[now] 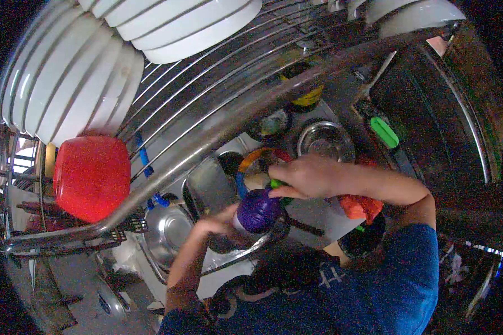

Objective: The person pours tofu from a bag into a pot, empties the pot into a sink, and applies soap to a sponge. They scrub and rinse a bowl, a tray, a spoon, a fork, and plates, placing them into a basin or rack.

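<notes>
Both hands meet at a purple vessel [258,211] over the crowded steel work area: the left hand [221,223] is curled around its pale end, and the right hand [307,176] has its fingers closed, seemingly pinching a small green item [276,184] against the other side. The left fingertips are hidden. Handling of the vessel looks under way; how much of it is finished cannot be told.

Largest of the surroundings is the wire rack [207,146], whose thick front rail slants across the view and stands in the way of part of the steel surface beneath. White bowls [67,78] are nested on edge along it, in order, with another white stack [190,22] beside them. Against the first stack sits a red container [92,176].

Below, things lie loose and unstacked, so sorting there looks incomplete. A shiny steel dish [173,229] is near the left forearm, a round steel bowl [325,142] just beyond the right hand, and a dark pot [363,237] close to the blue shirt. Smaller again are a crumpled red thing [360,206] under the right forearm, a yellow-banded container [307,97], and a bright green piece [384,132] well apart from both hands.
</notes>
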